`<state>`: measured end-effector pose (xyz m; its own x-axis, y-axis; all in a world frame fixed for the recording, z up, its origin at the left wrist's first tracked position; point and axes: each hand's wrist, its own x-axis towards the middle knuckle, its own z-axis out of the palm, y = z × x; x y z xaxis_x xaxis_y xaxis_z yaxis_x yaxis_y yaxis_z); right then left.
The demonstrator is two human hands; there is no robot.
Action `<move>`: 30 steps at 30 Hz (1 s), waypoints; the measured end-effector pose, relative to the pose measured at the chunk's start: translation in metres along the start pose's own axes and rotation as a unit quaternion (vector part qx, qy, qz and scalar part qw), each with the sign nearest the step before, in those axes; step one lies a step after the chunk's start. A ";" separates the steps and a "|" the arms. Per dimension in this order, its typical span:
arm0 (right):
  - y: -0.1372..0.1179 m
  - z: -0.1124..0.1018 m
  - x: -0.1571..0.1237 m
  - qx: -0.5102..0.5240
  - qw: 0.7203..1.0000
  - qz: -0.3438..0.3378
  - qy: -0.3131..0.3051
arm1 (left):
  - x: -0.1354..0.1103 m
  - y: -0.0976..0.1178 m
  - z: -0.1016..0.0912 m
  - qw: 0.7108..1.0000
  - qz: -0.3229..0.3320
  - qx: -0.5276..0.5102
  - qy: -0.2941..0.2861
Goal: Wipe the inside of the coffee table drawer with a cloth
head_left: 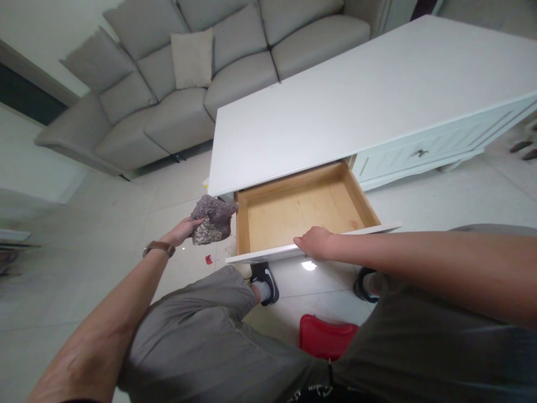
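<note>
1. Grey-brown, shaggy-looking bundle of cloth first, since that's what's being handled: it's bunched up at the left end of the table, just outside the drawer. One corner comes right up to the drawer's left side, but I honestly can't tell if they touch.

2. Left hand has it pinched, thumb on top, so yeah, that's a proper hold. Brown-strapped watch on that wrist.

3. Right hand is curled over the drawer's front panel, grasping it as far as I can see. Fingertips are hidden, so no idea if they're hooked on a knob.

4. Progress, my read: drawer's already pulled well out, bare wood bottom showing, and the cloth is picked up. Not done: the cloth isn't set down anywhere and the drawer isn't pushed back in. Feels roughly mid-job to me.

5. White table runs off to the far right, with a second drawer shut on that side.

6. Small red scrap on the floor just below the cloth, and some red object near, between the person's legs.

7. Far side: big grey sofa with a pale cushion propped on it.
</note>
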<state>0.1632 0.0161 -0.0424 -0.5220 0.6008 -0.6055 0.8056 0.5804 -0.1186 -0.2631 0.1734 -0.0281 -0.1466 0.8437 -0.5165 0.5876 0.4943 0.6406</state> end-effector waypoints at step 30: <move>0.001 0.000 0.002 -0.007 1.000 -0.010 0.002 | 0.008 0.024 0.054 0.952 0.196 0.216 -0.093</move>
<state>0.1632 0.0182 -0.0444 -0.5386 0.5920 -0.5996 0.7916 0.5992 -0.1195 -0.2070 0.1811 -0.0479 0.2706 0.8740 -0.4037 0.8467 -0.0165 0.5317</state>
